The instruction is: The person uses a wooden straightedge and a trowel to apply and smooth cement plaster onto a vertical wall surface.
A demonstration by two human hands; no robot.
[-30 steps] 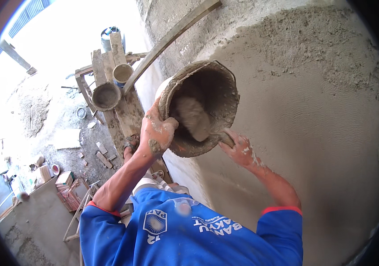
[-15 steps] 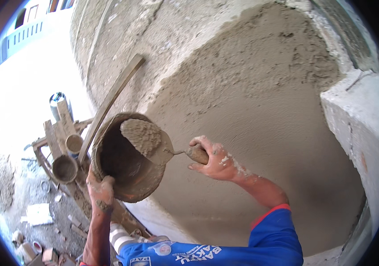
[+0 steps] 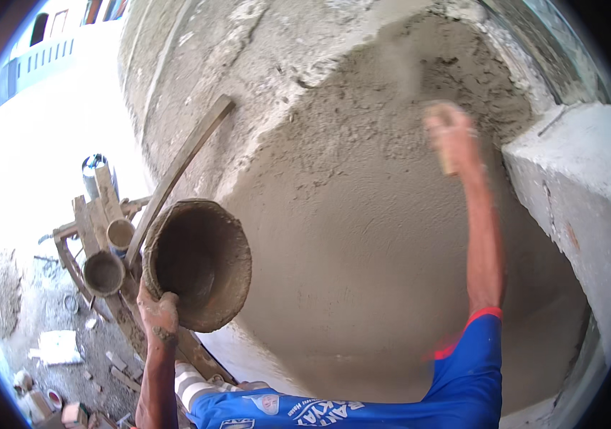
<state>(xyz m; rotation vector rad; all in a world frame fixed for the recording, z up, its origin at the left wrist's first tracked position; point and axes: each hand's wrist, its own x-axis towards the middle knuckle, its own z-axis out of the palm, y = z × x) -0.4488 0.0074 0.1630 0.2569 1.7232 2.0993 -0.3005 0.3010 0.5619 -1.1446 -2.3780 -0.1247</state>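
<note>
My left hand point(image 3: 157, 309) grips the rim of a mortar-caked bucket point(image 3: 237, 286), tilted so its dark inside faces me. Up at the top of the wall, my right hand point(image 3: 454, 132) is closed around the wooden handle of a trowel point(image 3: 449, 159). Motion smears the trowel's blade, which is hard to make out against the wet mortar. The plastered wall point(image 3: 348, 264) is smooth in its middle and lower part. Rough, lumpy mortar point(image 3: 488, 89) covers its upper right, near my right hand.
A long wooden straightedge point(image 3: 184, 161) leans beside the bucket. Left of it stand wooden scaffold boards point(image 3: 105, 193) with two small buckets point(image 3: 104, 273). A pale concrete ledge point(image 3: 570, 154) juts out at the right. Rubble and scraps point(image 3: 59, 347) lie on the ground at lower left.
My right hand has swung up and right with the trowel, from the bucket's mouth to the upper wall. The mortar heap on the blade no longer shows. The bucket has shifted slightly left.
</note>
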